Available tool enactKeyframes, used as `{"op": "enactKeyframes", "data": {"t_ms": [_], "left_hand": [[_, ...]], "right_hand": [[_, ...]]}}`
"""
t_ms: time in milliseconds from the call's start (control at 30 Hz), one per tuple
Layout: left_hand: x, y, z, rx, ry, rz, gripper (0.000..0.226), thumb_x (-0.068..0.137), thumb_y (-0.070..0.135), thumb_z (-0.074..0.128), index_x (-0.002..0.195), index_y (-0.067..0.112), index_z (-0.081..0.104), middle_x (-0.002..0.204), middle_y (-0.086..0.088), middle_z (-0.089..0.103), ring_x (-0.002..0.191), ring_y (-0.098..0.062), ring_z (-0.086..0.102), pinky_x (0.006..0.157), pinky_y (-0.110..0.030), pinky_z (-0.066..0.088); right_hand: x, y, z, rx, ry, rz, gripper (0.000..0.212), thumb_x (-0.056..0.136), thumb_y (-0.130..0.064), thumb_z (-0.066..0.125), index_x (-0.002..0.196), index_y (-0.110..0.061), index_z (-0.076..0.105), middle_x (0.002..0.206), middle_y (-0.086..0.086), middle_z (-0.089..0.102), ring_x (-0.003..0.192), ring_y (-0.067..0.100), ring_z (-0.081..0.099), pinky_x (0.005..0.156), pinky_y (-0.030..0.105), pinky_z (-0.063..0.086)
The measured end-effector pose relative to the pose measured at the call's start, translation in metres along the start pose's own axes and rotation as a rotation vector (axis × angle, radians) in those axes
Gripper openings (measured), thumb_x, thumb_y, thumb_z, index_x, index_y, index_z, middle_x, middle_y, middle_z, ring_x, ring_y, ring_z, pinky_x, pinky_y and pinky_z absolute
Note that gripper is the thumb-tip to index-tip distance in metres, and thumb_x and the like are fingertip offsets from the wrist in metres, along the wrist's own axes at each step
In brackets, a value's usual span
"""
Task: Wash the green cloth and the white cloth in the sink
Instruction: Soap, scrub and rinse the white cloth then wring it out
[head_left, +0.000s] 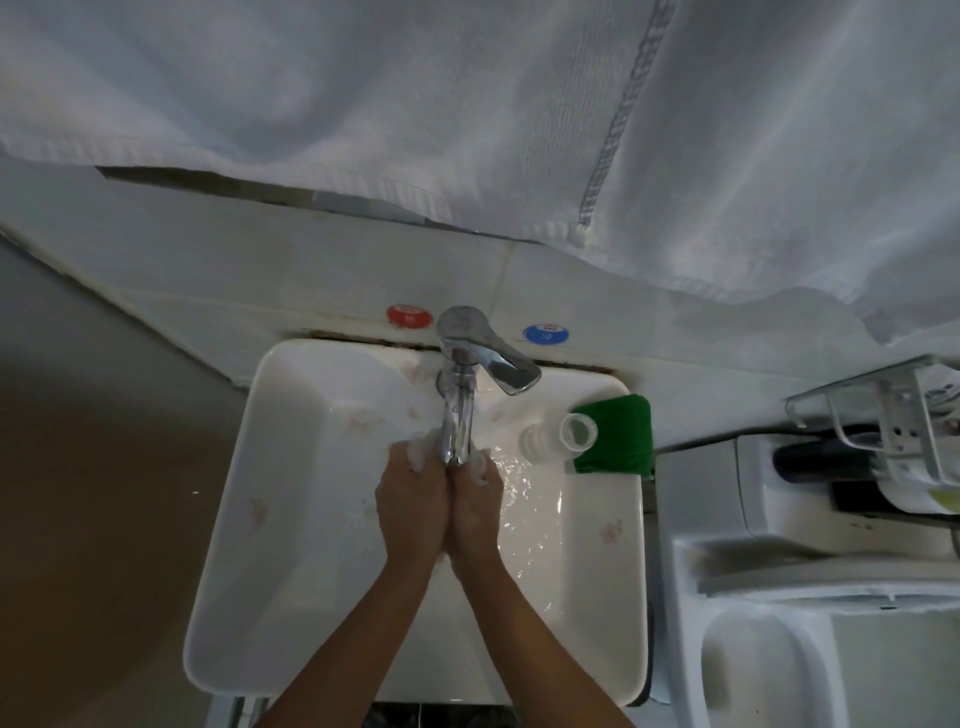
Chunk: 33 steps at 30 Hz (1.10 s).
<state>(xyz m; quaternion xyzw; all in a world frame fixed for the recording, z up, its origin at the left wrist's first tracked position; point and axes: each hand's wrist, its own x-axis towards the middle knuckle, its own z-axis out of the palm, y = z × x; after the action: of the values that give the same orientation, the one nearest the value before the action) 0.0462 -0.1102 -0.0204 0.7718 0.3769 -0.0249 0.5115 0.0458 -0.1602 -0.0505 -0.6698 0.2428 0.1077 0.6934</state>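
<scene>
Hands, left hand (410, 499) and right hand (475, 501), squeeze the white cloth (423, 451) under the tap (457, 415); spray may topple the bottle (558, 436) right of the tap.

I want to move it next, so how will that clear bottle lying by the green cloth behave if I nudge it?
The clear bottle lies on its side, so it will probably roll. It looks empty, so likely light. The wet sink may make it slippery.

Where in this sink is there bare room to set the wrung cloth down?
Free: the white basin floor left of the left hand, and the near end between forearms and front rim. Crowded: the right rear corner, where the clear plastic bottle lies against the folded green cloth, and under the chrome tap.
</scene>
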Motion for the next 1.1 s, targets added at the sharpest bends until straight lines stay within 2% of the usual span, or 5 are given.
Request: {"op": "enactKeyframes", "data": {"t_ms": [300, 467, 667, 833, 1100], "left_hand": [[0.004, -0.008, 0.0, -0.167, 0.015, -0.009, 0.036, 0.097, 0.024, 0.05, 0.066, 0.006, 0.055, 0.059, -0.004, 0.057, 0.053, -0.011, 0.053, 0.047, -0.015, 0.039], [0.015, -0.014, -0.009, -0.23, -0.076, 0.056, 0.022, 0.096, 0.025, 0.053, 0.082, 0.009, 0.053, 0.068, -0.001, 0.055, 0.06, -0.013, 0.052, 0.051, -0.019, 0.043], [0.021, -0.024, -0.024, -0.334, -0.279, 0.079, 0.028, 0.082, 0.005, 0.067, 0.108, 0.016, 0.06, 0.101, -0.002, 0.066, 0.094, -0.02, 0.064, 0.078, -0.028, 0.054], [0.01, -0.023, -0.026, -0.309, -0.524, 0.045, 0.065, 0.069, 0.017, 0.064, 0.132, 0.027, 0.05, 0.13, -0.001, 0.058, 0.116, -0.011, 0.058, 0.099, -0.04, 0.048], [-0.002, -0.02, -0.007, -0.094, -0.252, 0.126, 0.008, 0.093, 0.042, 0.054, 0.099, 0.037, 0.051, 0.097, 0.005, 0.062, 0.09, -0.011, 0.062, 0.078, -0.032, 0.05]], "right_hand": [[0.002, 0.008, 0.001, -0.199, 0.065, -0.173, 0.034, 0.087, -0.038, 0.065, 0.063, -0.018, 0.052, 0.054, -0.008, 0.054, 0.051, 0.01, 0.048, 0.051, 0.037, 0.043], [0.002, -0.001, -0.006, -0.11, -0.177, 0.009, 0.042, 0.072, -0.057, 0.065, 0.103, -0.028, 0.066, 0.101, 0.004, 0.068, 0.093, 0.019, 0.067, 0.078, 0.032, 0.055], [0.006, -0.011, -0.021, -0.01, -0.322, 0.171, 0.014, 0.091, -0.029, 0.062, 0.102, -0.03, 0.071, 0.088, -0.001, 0.075, 0.087, 0.019, 0.071, 0.079, 0.039, 0.059], [0.008, -0.005, -0.015, -0.109, -0.167, 0.136, 0.062, 0.065, -0.05, 0.063, 0.124, -0.033, 0.061, 0.111, -0.01, 0.069, 0.104, 0.009, 0.065, 0.089, 0.033, 0.056], [0.008, 0.006, -0.005, -0.229, 0.014, 0.087, 0.02, 0.096, -0.022, 0.052, 0.077, -0.02, 0.057, 0.069, -0.005, 0.062, 0.066, 0.009, 0.057, 0.07, 0.038, 0.05]]}}
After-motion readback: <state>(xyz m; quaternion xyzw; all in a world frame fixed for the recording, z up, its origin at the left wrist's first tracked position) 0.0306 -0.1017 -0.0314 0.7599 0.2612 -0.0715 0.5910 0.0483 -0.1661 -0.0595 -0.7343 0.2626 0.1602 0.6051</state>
